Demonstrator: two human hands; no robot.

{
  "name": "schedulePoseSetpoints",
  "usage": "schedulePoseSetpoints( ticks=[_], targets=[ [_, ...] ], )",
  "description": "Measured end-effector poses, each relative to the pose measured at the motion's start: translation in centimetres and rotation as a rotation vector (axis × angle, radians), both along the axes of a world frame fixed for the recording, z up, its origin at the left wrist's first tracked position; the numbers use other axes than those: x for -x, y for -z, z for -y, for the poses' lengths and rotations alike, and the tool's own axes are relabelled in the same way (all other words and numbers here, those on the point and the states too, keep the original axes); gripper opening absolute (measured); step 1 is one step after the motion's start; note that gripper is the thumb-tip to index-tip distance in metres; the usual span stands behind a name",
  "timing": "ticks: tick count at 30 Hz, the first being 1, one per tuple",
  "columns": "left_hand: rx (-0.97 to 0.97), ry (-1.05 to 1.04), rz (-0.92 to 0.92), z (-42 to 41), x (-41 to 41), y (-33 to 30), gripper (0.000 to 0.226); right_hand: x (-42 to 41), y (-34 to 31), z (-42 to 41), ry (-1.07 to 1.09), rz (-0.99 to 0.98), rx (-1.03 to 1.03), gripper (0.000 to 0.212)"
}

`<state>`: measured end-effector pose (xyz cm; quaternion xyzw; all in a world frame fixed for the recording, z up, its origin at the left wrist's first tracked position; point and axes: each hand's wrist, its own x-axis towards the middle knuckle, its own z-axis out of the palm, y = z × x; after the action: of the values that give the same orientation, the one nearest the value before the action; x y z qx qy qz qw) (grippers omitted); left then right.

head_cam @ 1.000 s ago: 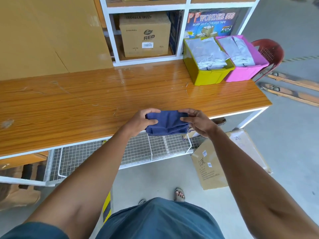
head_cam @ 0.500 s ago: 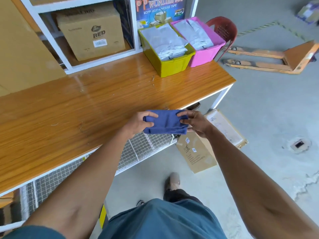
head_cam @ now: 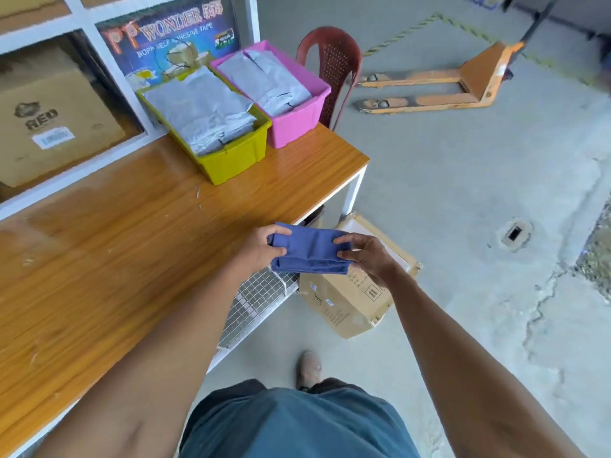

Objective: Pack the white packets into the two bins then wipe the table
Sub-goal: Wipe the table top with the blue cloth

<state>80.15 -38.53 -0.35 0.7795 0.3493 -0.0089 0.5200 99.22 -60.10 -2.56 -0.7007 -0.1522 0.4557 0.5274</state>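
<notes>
While both hands (head_cam: 261, 247) (head_cam: 367, 254) grip a folded blue cloth (head_cam: 309, 247), white packets (head_cam: 201, 110) fill both bins (head_cam: 238, 160) (head_cam: 297, 122).

Blue cloth (head_cam: 310, 247) (folded) between hands

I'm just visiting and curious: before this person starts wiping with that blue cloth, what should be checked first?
1. White packets packed in the yellow bin and pink bin: ok, none loose in view.
2. Blue cloth folded: ok.
3. Left hand and right hand both grip it: ok.
4. Cloth on the table: not ok, held at its edge.
5. Cloth damp: cannot tell.
6. Bins leave bare tabletop to wipe: ok.
</notes>
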Motion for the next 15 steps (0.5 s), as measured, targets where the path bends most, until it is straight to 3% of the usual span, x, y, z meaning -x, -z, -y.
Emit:
schedulePoseSetpoints(
  ticks=[4, 15],
  targets=[
    [-0.029, 0.101, -0.07, 0.8, -4.8, 0.8, 0.043, -2.7, 1.3, 2.6, 0.019, 0.016, 0.065, 0.039],
    [-0.118, 0.449, -0.169, 1.2, -18.2, 5.8, 0.043, -6.5, 5.6, 6.6, 0.337, 0.145, 0.323, 0.039]
  ],
)
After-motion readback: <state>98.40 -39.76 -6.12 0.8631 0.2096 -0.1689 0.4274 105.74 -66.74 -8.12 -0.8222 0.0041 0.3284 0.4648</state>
